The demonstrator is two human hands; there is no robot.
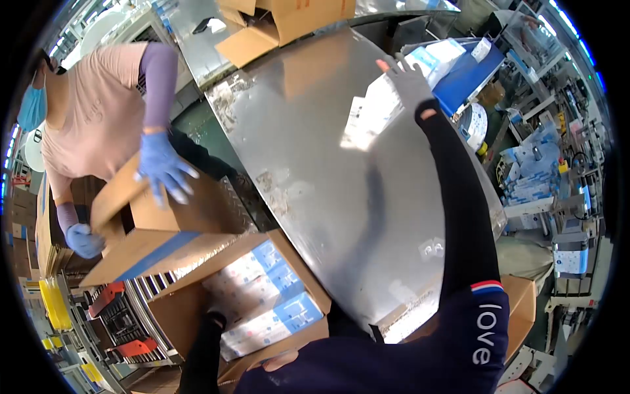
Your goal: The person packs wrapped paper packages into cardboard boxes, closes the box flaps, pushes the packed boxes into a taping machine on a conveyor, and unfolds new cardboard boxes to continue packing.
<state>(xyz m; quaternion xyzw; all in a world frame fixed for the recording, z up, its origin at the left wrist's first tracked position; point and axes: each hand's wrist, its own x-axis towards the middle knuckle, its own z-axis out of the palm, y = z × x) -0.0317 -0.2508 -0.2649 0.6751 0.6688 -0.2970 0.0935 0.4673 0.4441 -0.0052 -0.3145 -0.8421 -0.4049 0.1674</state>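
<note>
My right hand (411, 85), in a grey glove with bare fingertips, reaches to the far side of the metal table with its fingers stretched out. It is over or against white packs (382, 98) near a blue chute (464, 85); whether it touches them I cannot tell. My left hand (215, 307) is down inside an open cardboard carton (174, 315) in front of me, beside rows of white and blue packs (266, 279). Shadow and the sleeve hide its fingers.
The metal table (315, 157) has scuffed edges. To the left, a masked co-worker (98, 111) in blue gloves handles another open carton (190, 207) over a roller conveyor (147, 285). A further carton (308, 20) stands at the table's far end. Machinery (571, 197) lines the right.
</note>
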